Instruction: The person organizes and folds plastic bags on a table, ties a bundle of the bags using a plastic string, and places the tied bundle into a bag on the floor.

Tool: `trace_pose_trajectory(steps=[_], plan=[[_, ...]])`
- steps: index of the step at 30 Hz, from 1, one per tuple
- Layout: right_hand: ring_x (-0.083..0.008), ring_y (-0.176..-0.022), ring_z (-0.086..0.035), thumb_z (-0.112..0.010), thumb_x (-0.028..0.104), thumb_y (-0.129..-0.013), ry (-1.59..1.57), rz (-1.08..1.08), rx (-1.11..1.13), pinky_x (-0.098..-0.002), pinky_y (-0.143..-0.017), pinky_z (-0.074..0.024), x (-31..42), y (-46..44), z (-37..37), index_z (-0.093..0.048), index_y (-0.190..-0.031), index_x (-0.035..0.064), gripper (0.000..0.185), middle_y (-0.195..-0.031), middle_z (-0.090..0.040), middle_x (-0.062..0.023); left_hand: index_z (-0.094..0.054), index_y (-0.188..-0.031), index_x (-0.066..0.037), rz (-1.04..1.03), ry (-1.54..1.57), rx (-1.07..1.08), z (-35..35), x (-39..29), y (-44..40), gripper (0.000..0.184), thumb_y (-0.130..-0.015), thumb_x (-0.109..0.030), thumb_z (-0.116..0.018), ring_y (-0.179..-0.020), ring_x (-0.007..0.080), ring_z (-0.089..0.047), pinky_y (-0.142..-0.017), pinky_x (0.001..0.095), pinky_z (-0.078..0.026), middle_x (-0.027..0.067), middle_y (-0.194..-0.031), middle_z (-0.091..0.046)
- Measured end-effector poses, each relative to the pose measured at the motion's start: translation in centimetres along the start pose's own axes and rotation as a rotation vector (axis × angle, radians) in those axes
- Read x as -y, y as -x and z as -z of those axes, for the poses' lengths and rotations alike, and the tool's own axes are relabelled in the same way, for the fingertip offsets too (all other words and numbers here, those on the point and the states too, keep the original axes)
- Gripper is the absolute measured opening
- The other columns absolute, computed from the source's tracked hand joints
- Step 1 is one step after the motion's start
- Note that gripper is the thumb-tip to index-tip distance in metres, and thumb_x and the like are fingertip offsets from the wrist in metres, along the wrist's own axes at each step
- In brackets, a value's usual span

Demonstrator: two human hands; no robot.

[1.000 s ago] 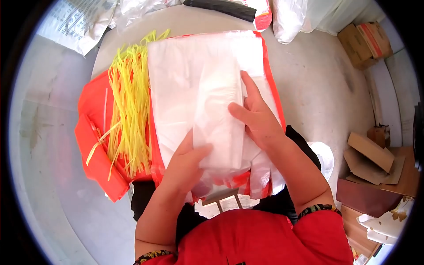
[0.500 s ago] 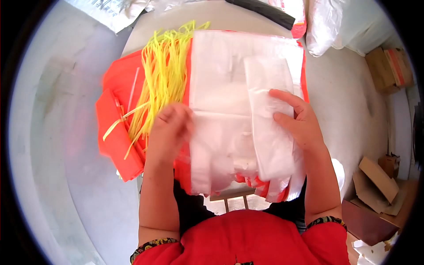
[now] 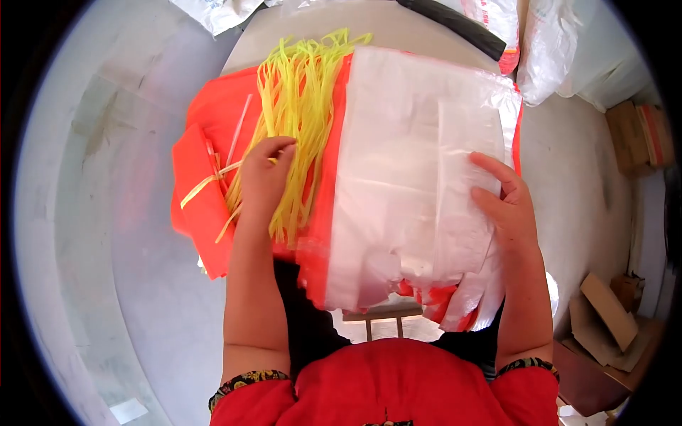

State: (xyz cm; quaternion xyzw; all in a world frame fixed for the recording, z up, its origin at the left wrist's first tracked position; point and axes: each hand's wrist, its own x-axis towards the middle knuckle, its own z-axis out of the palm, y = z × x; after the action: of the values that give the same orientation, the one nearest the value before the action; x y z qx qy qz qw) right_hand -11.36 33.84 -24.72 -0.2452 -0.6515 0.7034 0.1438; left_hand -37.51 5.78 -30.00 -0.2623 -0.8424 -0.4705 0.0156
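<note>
My left hand (image 3: 267, 174) is over a bundle of yellow plastic strips (image 3: 310, 92), its fingers pinched with a bit of yellow showing between them. The strips lie on folded red plastic bags (image 3: 213, 106). On the right, a stack of clear-white plastic bags (image 3: 387, 142) with red edges rests on the table, its lower end hanging toward my lap. My right hand (image 3: 508, 206) lies on a folded strip of white plastic (image 3: 458, 184) at the right side of the stack, thumb and forefinger apart. Its other fingers are mostly hidden.
A red folded bundle (image 3: 195, 181) tied with a yellow strip lies at the left. At the table's (image 3: 327, 18) far edge are a black roll (image 3: 455, 27) and white sacks (image 3: 547, 57). Cardboard boxes (image 3: 607, 319) stand on the floor at the right.
My left hand has moved from the left edge of the white bags up onto the yellow strips. My right hand stays on the folded plastic. The whole view has shifted slightly.
</note>
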Motion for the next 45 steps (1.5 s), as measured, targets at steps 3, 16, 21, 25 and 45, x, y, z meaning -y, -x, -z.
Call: trace_pose_trajectory(steps=[3, 16, 21, 25, 45], plan=[[-0.0137, -0.115, -0.063, -0.068, -0.005, -0.087, -0.016, -0.019, -0.01, -0.0278, -0.097, -0.0525, -0.1, -0.1, -0.3, -0.064, -0.137, 0.0002, 0.051, -0.134, -0.065, -0.0071, -0.074, -0.107, -0.002, -0.099, -0.251, 0.089, -2.0, -0.7, -0.2, 0.017, -0.095, -0.013, -0.07, -0.084, 0.0246, -0.066, -0.078, 0.0365, -0.054, 0.0109, -0.097, -0.073], [-0.0153, -0.115, -0.064, -0.063, -0.006, -0.089, -0.064, -0.072, -0.08, -0.0295, -0.099, -0.053, 0.9, 0.4, -0.3, -0.062, -0.14, 0.0, 0.051, -0.136, -0.064, -0.0094, -0.071, -0.097, -0.004, 0.303, -0.093, 0.044, -2.5, -1.1, -2.2, 0.02, -0.093, -0.024, -0.071, -0.065, 0.0184, -0.058, -0.062, 0.032, -0.047, 0.0049, -0.078, -0.064], [-0.0186, -0.119, -0.065, -0.057, -0.005, -0.093, -0.497, -0.089, -0.048, -0.0338, -0.103, -0.0543, -0.4, -0.1, 0.3, -0.057, -0.145, 0.002, 0.053, -0.14, -0.062, -0.0112, -0.066, -0.099, -0.009, 0.583, 1.056, 0.11, 0.6, -0.8, -2.3, 0.011, -0.1, -0.02, -0.067, -0.062, 0.0062, -0.039, -0.053, 0.0216, -0.031, -0.0054, -0.081, -0.054], [-0.0202, -0.121, -0.065, -0.055, -0.006, -0.094, -0.575, -0.115, -0.005, -0.0355, -0.106, -0.0537, -0.5, -0.1, -0.2, -0.056, -0.147, 0.0028, 0.053, -0.141, -0.062, -0.0112, -0.066, -0.102, -0.011, 0.586, 1.448, 0.252, 0.8, -1.5, -1.9, 0.008, -0.102, -0.019, -0.066, -0.065, 0.0069, -0.04, -0.053, 0.0212, -0.032, -0.0035, -0.089, -0.058], [-0.0231, -0.128, -0.062, -0.056, -0.002, -0.094, -0.515, -0.055, -0.071, -0.0366, -0.112, -0.0509, -1.5, -0.6, 0.4, -0.052, -0.149, 0.0009, 0.055, -0.147, -0.058, -0.0147, -0.071, -0.118, 0.0, 0.269, -0.069, 0.422, -1.0, -3.0, 0.4, 0.028, -0.098, -0.019, -0.065, -0.091, 0.0225, -0.068, -0.084, 0.0344, -0.054, 0.0084, -0.103, -0.075]])
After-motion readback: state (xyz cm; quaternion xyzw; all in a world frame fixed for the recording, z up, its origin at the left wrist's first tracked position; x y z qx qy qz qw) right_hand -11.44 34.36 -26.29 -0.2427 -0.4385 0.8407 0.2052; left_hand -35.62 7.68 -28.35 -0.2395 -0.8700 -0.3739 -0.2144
